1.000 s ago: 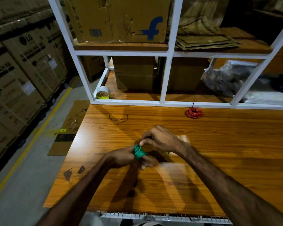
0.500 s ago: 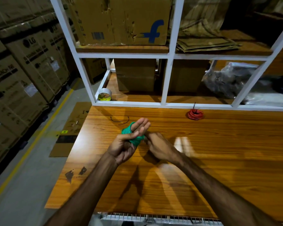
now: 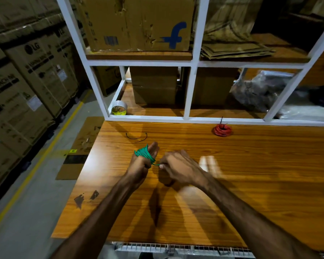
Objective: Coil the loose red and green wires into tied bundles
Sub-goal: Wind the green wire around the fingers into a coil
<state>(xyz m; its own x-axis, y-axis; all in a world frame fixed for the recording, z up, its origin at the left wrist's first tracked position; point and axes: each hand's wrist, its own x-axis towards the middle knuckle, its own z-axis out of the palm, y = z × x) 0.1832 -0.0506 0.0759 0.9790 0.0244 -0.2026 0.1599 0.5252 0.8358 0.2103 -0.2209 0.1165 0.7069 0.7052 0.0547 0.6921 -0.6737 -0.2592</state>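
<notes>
Near-centre of table (image 3: 251,184) | green wire (image 3: 144,155) is wound round straight left hand (image 3: 141,163) fingers | free end is pinched by right hand (image 3: 178,169) | tail should be kept taut, turns laid close | red bundle (image 3: 223,130) far right, tied.

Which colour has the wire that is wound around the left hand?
Green wire; the head view shows it.
</notes>
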